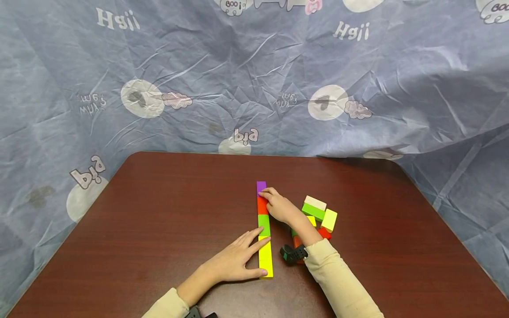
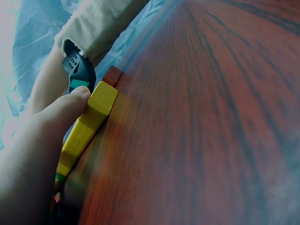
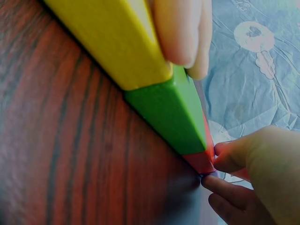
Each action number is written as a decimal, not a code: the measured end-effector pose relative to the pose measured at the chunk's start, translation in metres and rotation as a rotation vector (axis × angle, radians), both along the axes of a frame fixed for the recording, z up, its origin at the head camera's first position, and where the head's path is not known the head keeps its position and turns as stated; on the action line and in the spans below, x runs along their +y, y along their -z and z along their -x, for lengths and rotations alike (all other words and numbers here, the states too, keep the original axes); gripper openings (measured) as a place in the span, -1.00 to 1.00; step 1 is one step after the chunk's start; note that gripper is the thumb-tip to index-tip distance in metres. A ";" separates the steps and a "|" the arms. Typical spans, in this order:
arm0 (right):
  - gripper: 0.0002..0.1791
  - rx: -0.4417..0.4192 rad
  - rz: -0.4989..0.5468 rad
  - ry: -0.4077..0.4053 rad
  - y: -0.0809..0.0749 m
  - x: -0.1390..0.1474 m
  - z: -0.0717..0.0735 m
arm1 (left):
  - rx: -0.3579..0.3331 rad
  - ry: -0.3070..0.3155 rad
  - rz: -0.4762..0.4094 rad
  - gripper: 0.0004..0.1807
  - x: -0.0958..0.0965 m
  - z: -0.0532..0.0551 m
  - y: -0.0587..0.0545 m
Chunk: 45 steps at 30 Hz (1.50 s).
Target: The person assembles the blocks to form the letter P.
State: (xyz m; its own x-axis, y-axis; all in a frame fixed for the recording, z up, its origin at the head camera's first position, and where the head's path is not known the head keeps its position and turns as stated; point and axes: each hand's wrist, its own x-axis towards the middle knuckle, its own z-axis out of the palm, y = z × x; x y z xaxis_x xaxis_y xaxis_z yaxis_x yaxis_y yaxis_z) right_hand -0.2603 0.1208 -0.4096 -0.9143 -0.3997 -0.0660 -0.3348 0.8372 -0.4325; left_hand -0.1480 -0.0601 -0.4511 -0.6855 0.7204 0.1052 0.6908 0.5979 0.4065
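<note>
Four-coloured blocks lie end to end in a straight row: purple block (image 1: 260,185) at the far end, then red block (image 1: 262,206), green block (image 1: 263,220) and a longer yellow block (image 1: 265,256) nearest. My left hand (image 1: 234,260) is spread beside the row, its fingertips on the green and yellow blocks and its thumb at the yellow block's near end. At the far end my right hand (image 1: 280,208) pinches the purple block near its joint with the red one. In the right wrist view, the yellow block (image 3: 108,42) meets the green block (image 3: 168,112) squarely.
Right of the row, partly behind my right forearm, sits a loose group: a cream block (image 1: 316,202), a green block (image 1: 313,212), a pale yellow block (image 1: 329,220), a red block (image 1: 324,233) and others. A printed cloth (image 1: 238,110) hangs behind the brown table (image 1: 179,198).
</note>
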 end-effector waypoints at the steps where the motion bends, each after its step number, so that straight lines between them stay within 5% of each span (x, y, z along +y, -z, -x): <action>1: -0.52 0.003 0.001 0.001 0.000 0.000 0.000 | 0.002 0.000 0.002 -0.20 0.000 0.000 0.000; 19: -0.48 0.051 -0.024 -0.003 0.000 0.014 -0.015 | 0.001 0.002 0.014 -0.21 0.002 0.000 0.001; 25: -0.51 0.106 -0.002 0.111 -0.004 0.041 -0.029 | 0.010 0.002 0.012 -0.21 0.002 0.000 0.001; 35: -0.45 0.079 -0.190 0.441 -0.008 0.070 -0.042 | 0.021 0.007 0.003 -0.20 0.000 -0.002 0.002; 40: -0.50 0.120 -0.189 0.390 -0.005 0.064 -0.041 | 0.035 0.006 0.000 -0.20 0.000 -0.002 0.001; 45: -0.54 0.157 -0.130 0.241 0.000 0.057 -0.037 | 0.032 0.007 -0.005 -0.20 0.001 0.000 -0.001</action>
